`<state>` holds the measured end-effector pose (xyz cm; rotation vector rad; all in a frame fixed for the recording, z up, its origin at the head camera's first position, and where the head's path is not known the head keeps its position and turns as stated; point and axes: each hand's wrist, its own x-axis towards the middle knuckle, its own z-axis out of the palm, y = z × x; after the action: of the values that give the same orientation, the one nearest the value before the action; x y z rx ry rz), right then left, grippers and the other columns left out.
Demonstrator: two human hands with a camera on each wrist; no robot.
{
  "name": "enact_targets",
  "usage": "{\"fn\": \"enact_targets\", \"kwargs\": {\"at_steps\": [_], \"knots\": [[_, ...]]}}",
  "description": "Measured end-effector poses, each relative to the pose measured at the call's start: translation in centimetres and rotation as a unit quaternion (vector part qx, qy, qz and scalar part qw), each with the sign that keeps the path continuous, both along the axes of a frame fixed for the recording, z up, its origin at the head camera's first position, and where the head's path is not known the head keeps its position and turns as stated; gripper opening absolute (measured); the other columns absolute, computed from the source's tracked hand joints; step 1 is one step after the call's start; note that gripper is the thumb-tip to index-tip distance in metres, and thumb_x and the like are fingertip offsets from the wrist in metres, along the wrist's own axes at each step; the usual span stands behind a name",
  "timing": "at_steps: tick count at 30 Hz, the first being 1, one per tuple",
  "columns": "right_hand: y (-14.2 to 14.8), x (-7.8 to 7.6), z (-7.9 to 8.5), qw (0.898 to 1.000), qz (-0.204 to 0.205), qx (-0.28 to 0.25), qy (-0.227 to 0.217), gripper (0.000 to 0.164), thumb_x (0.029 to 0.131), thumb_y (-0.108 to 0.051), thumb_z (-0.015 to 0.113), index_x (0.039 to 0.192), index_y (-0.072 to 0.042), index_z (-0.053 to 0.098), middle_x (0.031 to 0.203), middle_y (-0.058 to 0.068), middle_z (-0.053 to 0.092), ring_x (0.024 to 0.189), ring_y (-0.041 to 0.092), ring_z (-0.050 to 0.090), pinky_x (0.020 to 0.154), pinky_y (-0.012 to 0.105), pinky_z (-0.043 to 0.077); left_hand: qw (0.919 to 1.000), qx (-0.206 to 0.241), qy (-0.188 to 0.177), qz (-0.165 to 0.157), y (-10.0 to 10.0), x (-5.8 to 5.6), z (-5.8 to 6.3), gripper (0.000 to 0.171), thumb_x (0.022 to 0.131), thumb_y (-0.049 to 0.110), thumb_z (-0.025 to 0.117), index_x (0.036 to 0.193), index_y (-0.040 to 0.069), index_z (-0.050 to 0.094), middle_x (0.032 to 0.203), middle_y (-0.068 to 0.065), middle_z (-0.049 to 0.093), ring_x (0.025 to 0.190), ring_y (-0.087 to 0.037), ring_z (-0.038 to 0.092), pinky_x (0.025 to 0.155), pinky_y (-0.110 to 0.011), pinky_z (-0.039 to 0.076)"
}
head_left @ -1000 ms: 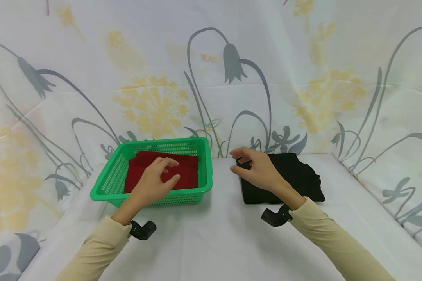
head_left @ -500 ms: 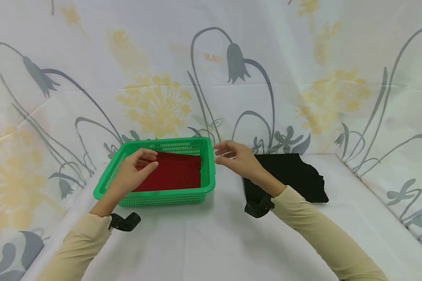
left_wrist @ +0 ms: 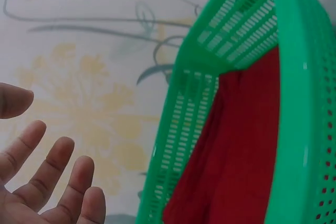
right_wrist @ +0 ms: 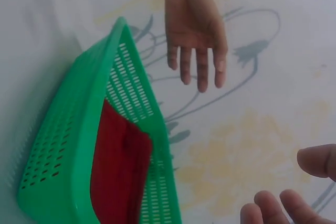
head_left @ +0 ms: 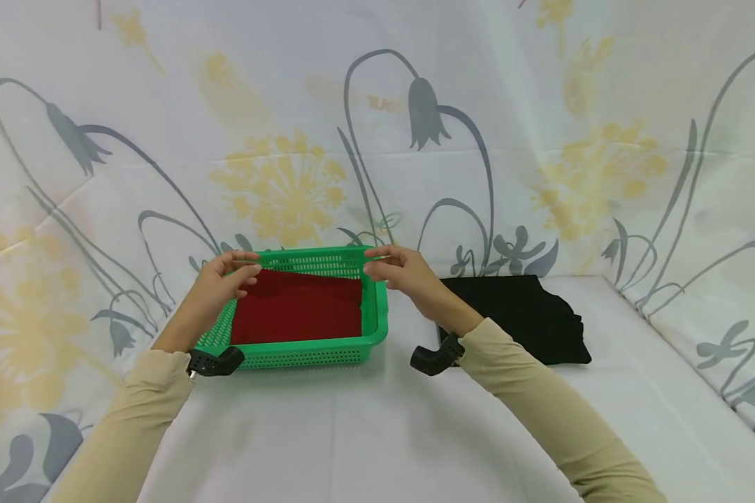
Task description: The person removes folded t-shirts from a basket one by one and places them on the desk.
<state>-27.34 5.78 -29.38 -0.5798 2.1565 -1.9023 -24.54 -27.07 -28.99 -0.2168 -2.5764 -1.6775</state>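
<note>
A green perforated plastic basket stands on the white-covered table, with folded dark red cloth lying inside it. Over the basket's left side is my left hand; its fingers are spread and hold nothing in the left wrist view. My right hand is at the basket's right end, fingers extended with a gap to the thumb. In the right wrist view its fingertips appear apart from the basket wall. Folded black cloth lies to the right, partly hidden behind the right forearm.
A white fabric backdrop printed with grey and yellow flowers rises behind the table and along its sides. White cloth covers the tabletop. Each wrist wears a black camera mount.
Both hands have moved left and slightly farther forward. The right hand has gone from over the black cloth to the basket's right end; the left has moved to its left side.
</note>
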Motion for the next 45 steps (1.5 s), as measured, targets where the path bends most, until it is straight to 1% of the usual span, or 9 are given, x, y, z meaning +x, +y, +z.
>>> {"fn": "enact_targets", "kwargs": {"at_steps": [6,12,22,28,31,35,38,42,45], "knots": [[-0.9,-1.1,0.0,0.998,-0.01,-0.05,-0.043,0.035,0.096,-0.017,0.059,0.128,-0.004,0.055,0.127,0.012,0.054,0.111,0.03,0.053,0.105,0.053,0.032,0.9993,0.017,-0.027,0.017,-1.2,-1.7,-0.5,0.043,0.1,0.035,0.054,0.134,0.009,0.046,0.12,-0.007,0.049,0.101,-0.015,0.053,0.082,-0.03,0.045],[-2.5,-2.3,-0.6,0.996,-0.026,-0.047,-0.066,0.035,0.096,-0.018,0.059,0.129,-0.004,0.055,0.13,0.011,0.054,0.115,0.029,0.054,0.102,0.047,0.036,0.998,0.022,-0.05,0.032,-1.9,-2.9,-1.1,0.051,0.1,0.038,0.052,0.139,0.007,0.041,0.128,-0.009,0.047,0.106,-0.02,0.052,0.084,-0.03,0.046],[-5.3,-3.9,-2.0,0.994,-0.056,-0.039,-0.081,0.039,0.096,-0.018,0.06,0.132,-0.005,0.055,0.13,0.011,0.056,0.121,0.032,0.052,0.098,0.042,0.042,0.9941,0.038,-0.079,0.065,-2.7,-3.9,-1.8,0.046,0.101,0.027,0.049,0.14,0.003,0.041,0.133,-0.014,0.047,0.089,-0.007,0.055,0.073,-0.024,0.048],[-6.6,-4.7,-2.4,0.991,-0.094,-0.021,-0.092,0.036,0.094,-0.015,0.063,0.128,-0.007,0.058,0.127,0.011,0.058,0.118,0.031,0.055,0.077,0.029,0.046,0.9936,0.021,-0.082,0.075,-3.1,-4.5,-3.3,0.058,0.099,0.034,0.052,0.144,0.001,0.038,0.142,-0.022,0.042,0.119,-0.034,0.048,0.089,-0.036,0.047],[-7.2,-5.0,-2.8,0.99,-0.105,-0.002,-0.094,0.037,0.093,-0.015,0.064,0.129,-0.006,0.058,0.124,0.012,0.059,0.114,0.03,0.057,0.071,0.026,0.045,0.9935,0.041,-0.078,0.072,-3.3,-4.6,-3.7,0.058,0.097,0.036,0.056,0.141,0.001,0.042,0.139,-0.021,0.047,0.115,-0.032,0.052,0.088,-0.039,0.047],[-7.7,-5.4,-3.5,0.988,-0.116,0.023,-0.098,0.04,0.092,-0.017,0.065,0.131,-0.006,0.058,0.12,0.011,0.06,0.108,0.027,0.059,0.075,0.029,0.048,0.9913,0.052,-0.094,0.076,-3.1,-5.0,-4.2,0.057,0.098,0.033,0.056,0.143,0.001,0.04,0.137,-0.018,0.046,0.098,-0.019,0.054,0.08,-0.033,0.048],[-7.9,-5.7,-3.9,0.987,-0.12,0.028,-0.104,0.043,0.092,-0.017,0.065,0.132,-0.006,0.057,0.12,0.011,0.06,0.109,0.029,0.058,0.078,0.031,0.048,0.9882,0.057,-0.12,0.077,-2.8,-5.3,-4.3,0.06,0.1,0.031,0.051,0.148,0.001,0.032,0.144,-0.02,0.037,0.107,-0.023,0.05,0.085,-0.035,0.045],[-8.2,-5.9,-4.4,0.986,-0.124,0.034,-0.104,0.044,0.091,-0.016,0.065,0.133,-0.004,0.056,0.117,0.01,0.061,0.107,0.03,0.058,0.074,0.03,0.047,0.9838,0.07,-0.149,0.071,-2.9,-5.4,-4.6,0.06,0.102,0.029,0.047,0.152,0.002,0.025,0.151,-0.022,0.028,0.126,-0.036,0.038,0.098,-0.043,0.038],[-8.5,-6.1,-4.8,0.986,-0.124,0.05,-0.103,0.044,0.091,-0.016,0.066,0.133,-0.004,0.057,0.111,0.013,0.062,0.085,0.022,0.058,0.072,0.034,0.045,0.981,0.065,-0.17,0.067,-3.3,-5.4,-4.8,0.061,0.103,0.029,0.044,0.153,0.003,0.021,0.152,-0.023,0.023,0.13,-0.04,0.033,0.1,-0.045,0.037]]}}
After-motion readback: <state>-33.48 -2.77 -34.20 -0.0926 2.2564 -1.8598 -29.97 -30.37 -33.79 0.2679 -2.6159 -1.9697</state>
